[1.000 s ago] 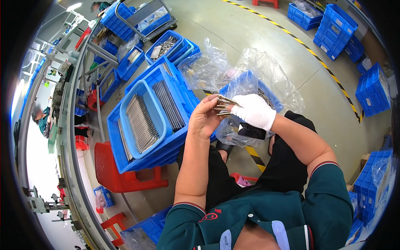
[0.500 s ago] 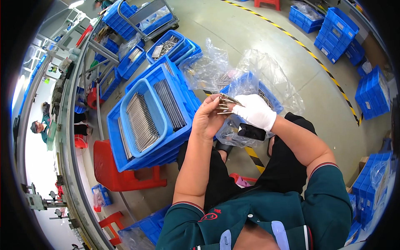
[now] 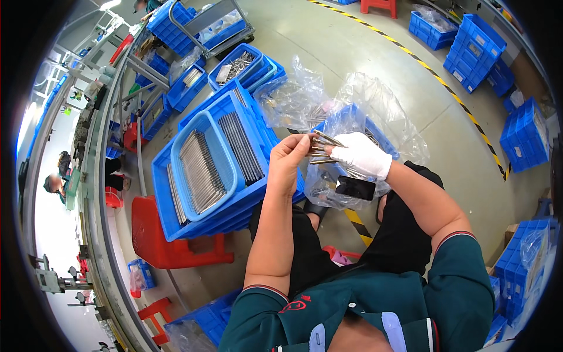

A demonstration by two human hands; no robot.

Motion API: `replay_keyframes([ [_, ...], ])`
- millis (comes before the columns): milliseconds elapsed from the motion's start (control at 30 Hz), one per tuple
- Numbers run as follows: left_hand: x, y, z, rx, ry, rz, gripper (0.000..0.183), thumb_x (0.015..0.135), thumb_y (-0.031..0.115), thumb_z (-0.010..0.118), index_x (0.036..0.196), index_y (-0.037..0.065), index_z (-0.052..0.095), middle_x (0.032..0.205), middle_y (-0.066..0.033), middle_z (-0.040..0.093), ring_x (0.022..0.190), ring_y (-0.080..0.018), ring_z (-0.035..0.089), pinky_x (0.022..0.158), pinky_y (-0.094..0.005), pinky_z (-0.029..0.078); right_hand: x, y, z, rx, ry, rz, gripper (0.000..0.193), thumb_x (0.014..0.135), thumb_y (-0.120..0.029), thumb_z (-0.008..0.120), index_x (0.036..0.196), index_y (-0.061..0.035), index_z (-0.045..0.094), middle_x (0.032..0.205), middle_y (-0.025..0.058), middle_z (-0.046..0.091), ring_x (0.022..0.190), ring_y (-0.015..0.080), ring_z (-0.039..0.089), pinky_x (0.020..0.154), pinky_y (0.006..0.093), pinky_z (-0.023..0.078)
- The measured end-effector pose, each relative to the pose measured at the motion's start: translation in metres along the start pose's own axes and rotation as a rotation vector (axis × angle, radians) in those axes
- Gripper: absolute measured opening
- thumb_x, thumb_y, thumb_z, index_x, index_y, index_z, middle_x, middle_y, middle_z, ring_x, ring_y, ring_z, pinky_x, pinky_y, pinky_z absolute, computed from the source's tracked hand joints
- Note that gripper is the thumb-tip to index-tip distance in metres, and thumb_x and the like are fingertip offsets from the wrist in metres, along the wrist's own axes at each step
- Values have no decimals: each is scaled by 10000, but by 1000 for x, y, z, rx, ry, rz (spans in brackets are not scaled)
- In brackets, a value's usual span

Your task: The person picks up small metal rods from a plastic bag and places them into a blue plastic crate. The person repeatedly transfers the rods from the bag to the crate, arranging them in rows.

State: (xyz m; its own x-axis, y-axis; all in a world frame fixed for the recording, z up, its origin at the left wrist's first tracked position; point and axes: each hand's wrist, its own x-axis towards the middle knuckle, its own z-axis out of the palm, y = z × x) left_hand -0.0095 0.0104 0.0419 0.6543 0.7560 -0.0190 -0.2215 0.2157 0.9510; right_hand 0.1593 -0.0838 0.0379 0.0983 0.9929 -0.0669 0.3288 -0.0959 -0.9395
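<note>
My bare left hand [image 3: 288, 157] is closed, its fingertips pinching the left ends of several short metal rods [image 3: 322, 146]. My right hand [image 3: 362, 155], in a white glove, is closed round the other ends of these rods, which fan out a little between both hands. Just beneath is a blue bin [image 3: 384, 139] lined with clear plastic, partly hidden by my hands, with more metal rods in it. A black phone-like slab [image 3: 355, 188] lies on the plastic below my right hand. Left of my left hand, a light blue basket [image 3: 173, 157] holds a row of metal rods.
The basket rests in a stacked blue crate [image 3: 165, 220] with longer dark rods [image 3: 239, 146] beside it, on a red stool [image 3: 143, 229]. Clear plastic bags [image 3: 293, 88] lie ahead. More blue crates [image 3: 522, 135] stand at right. A metal-framed bench [image 3: 97, 223] runs along the left.
The rods between my hands have spread apart into a fan. My left hand has shifted slightly left, and my gloved right hand slightly right.
</note>
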Motion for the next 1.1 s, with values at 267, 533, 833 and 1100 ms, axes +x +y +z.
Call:
replay_keyframes([
  [267, -2, 1, -11, 279, -31, 57, 187, 856, 167, 672, 893, -15, 652, 795, -1, 623, 728, -54, 528, 669, -203, 408, -4, -10, 0, -151, -7, -66, 313, 878, -307, 576, 824, 1, 601, 616, 75, 506, 582, 147, 463, 555, 316, 393],
  [533, -3, 2, -5, 157, -54, 36, 219, 870, 182, 660, 935, -26, 634, 810, 4, 609, 734, -50, 508, 661, -209, 402, -4, -10, 2, -129, -8, -16, 330, 880, -319, 569, 816, 4, 588, 618, 97, 516, 568, 177, 474, 558, 333, 400],
  [833, -3, 0, -12, 318, -39, 33, 211, 879, 165, 642, 960, -30, 641, 816, 2, 598, 747, -50, 498, 676, -195, 388, -2, -10, 0, -110, -70, 0, 354, 885, -346, 567, 819, 2, 584, 626, 71, 511, 593, 154, 469, 565, 318, 399],
  [1100, -1, 10, -14, 249, 59, 96, 207, 878, 187, 642, 941, -8, 674, 791, -16, 616, 734, -76, 516, 670, -216, 392, -8, -16, 1, -126, -108, 47, 382, 875, -381, 570, 826, -3, 597, 626, 82, 523, 597, 160, 471, 579, 314, 403],
])
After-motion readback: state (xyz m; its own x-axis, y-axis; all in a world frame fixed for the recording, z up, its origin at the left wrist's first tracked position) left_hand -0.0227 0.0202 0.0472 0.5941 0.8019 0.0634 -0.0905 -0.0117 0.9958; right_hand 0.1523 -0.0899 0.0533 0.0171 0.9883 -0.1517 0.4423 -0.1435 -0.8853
